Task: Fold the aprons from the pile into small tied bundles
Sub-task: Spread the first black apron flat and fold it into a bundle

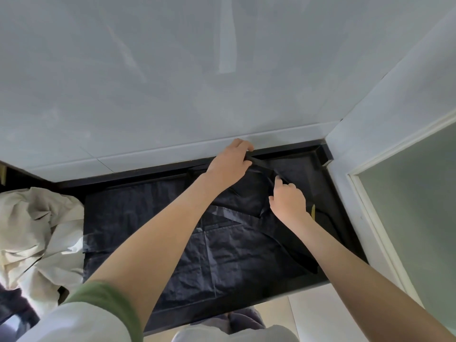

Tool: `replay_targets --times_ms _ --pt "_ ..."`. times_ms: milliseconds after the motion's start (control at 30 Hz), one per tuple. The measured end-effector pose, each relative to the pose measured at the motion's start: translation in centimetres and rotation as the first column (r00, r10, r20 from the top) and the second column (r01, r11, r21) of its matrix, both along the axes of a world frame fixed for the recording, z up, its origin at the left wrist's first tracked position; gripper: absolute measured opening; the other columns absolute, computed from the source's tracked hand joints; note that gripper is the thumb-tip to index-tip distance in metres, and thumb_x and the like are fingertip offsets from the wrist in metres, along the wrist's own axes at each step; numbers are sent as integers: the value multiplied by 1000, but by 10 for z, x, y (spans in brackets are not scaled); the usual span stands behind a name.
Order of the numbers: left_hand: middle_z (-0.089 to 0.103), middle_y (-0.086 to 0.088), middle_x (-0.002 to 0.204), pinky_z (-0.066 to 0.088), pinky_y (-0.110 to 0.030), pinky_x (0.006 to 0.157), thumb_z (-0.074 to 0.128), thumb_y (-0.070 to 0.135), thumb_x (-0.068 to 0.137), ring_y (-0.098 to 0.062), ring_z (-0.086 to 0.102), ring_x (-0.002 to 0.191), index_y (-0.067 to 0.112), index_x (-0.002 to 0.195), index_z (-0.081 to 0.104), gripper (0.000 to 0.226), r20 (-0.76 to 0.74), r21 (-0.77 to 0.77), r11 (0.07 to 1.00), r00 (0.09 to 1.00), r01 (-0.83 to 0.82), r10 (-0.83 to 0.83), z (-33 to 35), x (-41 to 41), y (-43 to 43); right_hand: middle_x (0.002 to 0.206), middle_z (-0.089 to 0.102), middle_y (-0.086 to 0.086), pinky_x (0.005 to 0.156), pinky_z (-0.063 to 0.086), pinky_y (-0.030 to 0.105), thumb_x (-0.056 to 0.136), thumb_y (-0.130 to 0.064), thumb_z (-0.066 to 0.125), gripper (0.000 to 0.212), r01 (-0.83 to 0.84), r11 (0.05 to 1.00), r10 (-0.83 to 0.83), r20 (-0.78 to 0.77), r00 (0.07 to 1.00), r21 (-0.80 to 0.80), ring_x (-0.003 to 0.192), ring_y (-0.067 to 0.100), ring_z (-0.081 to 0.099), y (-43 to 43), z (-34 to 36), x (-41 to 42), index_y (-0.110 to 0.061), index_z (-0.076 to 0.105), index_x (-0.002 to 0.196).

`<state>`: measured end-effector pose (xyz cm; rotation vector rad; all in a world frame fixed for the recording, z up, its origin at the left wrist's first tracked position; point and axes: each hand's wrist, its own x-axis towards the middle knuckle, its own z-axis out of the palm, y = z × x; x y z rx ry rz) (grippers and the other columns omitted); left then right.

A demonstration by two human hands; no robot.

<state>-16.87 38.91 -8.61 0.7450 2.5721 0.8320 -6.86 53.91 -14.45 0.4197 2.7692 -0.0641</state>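
Your left grip [230, 162] is clamped on the thin dark strap [261, 164] of the spread-out navy cloth apron [148, 218]. Your right grip [287, 201] touches that strap too, can't tell if it's pinching.

One dark apron [153, 218], one cream cloth pile [37, 230], two hands [230, 164] [288, 201]

A tiled wall [172, 82] closes the desk's [318, 156] far edge and a side wall [394, 107] its right end; heaped cream aprons [37, 230] block the left. Above the spread dark apron [148, 230] room is free, except where the strap [261, 165] gripped by the left hand [232, 164] slants toward the right hand [288, 201].
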Motion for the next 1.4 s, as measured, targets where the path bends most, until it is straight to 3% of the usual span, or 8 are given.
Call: replay_targets --times_ms 300,467,700,833,967,1200,1300,1400 --pt "60 -7 88 44 -33 65 40 34 101 -23 55 78 7 88 53 32 1 -459 880 990 -126 143 -29 2 -24 105 58 7 82 43 35 92 -17 54 12 -44 958 48 7 999 -283 101 29 52 3 -14 0 -13 61 102" --pt "46 -3 67 33 -29 46 41 19 102 -18 46 56 4 109 41 17 19 -455 871 975 -188 220 -30 11 -35 110 40 -9 96 35 29 87 -14 62 8 -153 808 208 33 978 -569 106 16 33 9 -9 20 -20 59 84" --pt "56 -11 80 38 -29 54 40 25 102 -25 55 67 -2 117 39 31 163 -352 874 898 -335 410 -38 17 -51 102 53 -21 98 32 25 89 -18 61 21 -114 599 158 -22 987 -793 113 10 44 10 34 37 -33 57 74" --pt "57 -17 107 40 -28 57 38 18 102 -25 56 82 -1 127 40 30 199 -322 886 891 -334 409 -41 26 -59 87 69 -10 88 43 18 95 -13 51 21 144 478 -196 55 979 -866 90 0 62 10 68 41 -16 69 83" --pt "50 -17 127 43 -36 86 30 11 102 -33 51 111 -1 126 49 33 181 -356 860 876 -366 448 -46 32 -60 63 63 0 77 54 24 97 -2 46 22 127 117 -663 18 748 -985 68 17 65 38 74 50 -4 55 76" --pt "47 -20 129 40 -44 94 34 20 101 -37 46 117 0 129 42 36 129 -312 807 819 -502 559 -54 40 -49 85 55 7 95 49 40 94 -13 50 27 447 -17 -991 74 109 -894 73 16 56 83 39 71 -5 42 119" --pt "27 -18 148 29 -45 105 45 27 97 -35 31 133 7 144 25 55 -73 -411 826 917 -385 391 -57 53 -36 140 37 17 100 40 44 86 -12 65 72 701 306 -936 -68 346 -644 124 34 42 77 25 75 -11 23 144" --pt "28 -12 147 27 -43 105 52 26 92 -33 32 130 12 142 32 55 -233 -299 927 959 -225 158 -61 69 -24 148 33 13 103 38 46 81 -17 72 78 396 850 -501 -304 810 -347 134 34 34 53 9 75 -18 30 146"
